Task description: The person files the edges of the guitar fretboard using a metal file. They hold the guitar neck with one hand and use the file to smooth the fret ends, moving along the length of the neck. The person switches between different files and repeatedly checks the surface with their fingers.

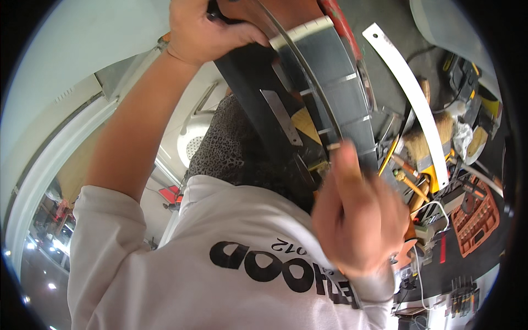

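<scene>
A dark fretboard (324, 55) with metal frets and a cream strip (302, 30) at its top end runs down the middle. A long, thin dark bar (316, 85) lies lengthwise over it. My right hand (360, 212), slightly blurred, grips the bar's lower part, thumb stretched along it. My left hand (209, 30) is at the upper edge, fingers curled around something dark I cannot make out, thumb reaching to the cream strip. Left of the fretboard, a small metal plate (280, 115) lies on a black surface (245, 93).
A white curved-looking straightedge (410, 99), a wide brush (426, 148), scattered hand tools (412, 187) and an orange tool case (476, 214) lie on the dark bench (379, 71) at the right. A white stool (195, 140) stands below at left.
</scene>
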A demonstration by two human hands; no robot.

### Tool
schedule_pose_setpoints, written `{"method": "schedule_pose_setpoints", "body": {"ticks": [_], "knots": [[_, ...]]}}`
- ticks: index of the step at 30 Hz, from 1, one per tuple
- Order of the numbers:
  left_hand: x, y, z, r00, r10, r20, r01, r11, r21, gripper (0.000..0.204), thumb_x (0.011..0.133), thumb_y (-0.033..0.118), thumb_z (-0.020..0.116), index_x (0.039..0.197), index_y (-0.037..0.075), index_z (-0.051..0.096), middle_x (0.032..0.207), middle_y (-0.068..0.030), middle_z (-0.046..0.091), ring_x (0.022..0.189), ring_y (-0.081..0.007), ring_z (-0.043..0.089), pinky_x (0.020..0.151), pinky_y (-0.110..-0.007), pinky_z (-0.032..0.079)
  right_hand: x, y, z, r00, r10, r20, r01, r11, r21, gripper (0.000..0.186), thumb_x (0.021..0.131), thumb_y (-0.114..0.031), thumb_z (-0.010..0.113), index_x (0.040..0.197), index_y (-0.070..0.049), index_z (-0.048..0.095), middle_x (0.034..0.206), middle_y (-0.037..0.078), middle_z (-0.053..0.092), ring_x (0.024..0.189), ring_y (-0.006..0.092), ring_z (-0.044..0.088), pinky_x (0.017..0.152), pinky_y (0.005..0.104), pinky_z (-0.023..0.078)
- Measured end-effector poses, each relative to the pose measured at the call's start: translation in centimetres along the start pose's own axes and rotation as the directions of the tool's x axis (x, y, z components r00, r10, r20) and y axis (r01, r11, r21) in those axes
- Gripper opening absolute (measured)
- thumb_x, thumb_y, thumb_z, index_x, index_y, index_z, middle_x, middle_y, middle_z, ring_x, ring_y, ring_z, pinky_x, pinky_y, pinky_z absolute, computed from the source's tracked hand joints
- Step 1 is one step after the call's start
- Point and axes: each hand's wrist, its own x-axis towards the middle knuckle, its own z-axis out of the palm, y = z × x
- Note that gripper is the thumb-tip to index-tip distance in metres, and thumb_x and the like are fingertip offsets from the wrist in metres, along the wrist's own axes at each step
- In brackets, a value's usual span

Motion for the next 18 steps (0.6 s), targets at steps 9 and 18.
{"method": "schedule_pose_setpoints", "body": {"ticks": [9,18], "knots": [[-0.4,0.8,-0.4,1.0,-0.029,0.004,0.029,0.999,0.03,0.09,0.07,0.061,0.087,0.137,0.007,0.06,0.144,-0.0182,0.056,0.133,-0.0367,0.051,0.12,-0.06,0.025,2.2,0.1,-0.2,0.988,-0.094,0.123,0.098,0.995,-0.03,0.038,0.081,0.013,0.074,0.119,0.004,0.071,0.067,0.01,0.064,0.045,0.0165,0.05,0.042,0.0292,0.037],[0.1,1.3,-0.2,0.999,-0.042,-0.009,0.042,0.999,-0.006,0.092,0.068,0.063,0.087,0.137,0.007,0.061,0.144,-0.0175,0.056,0.134,-0.0373,0.049,0.12,-0.058,0.025,1.9,0.4,0.5,0.996,-0.035,0.084,0.036,0.999,-0.016,0.038,0.083,0.013,0.073,0.119,0.001,0.07,0.064,0.006,0.058,0.045,0.018,0.047,0.042,0.031,0.037]]}}
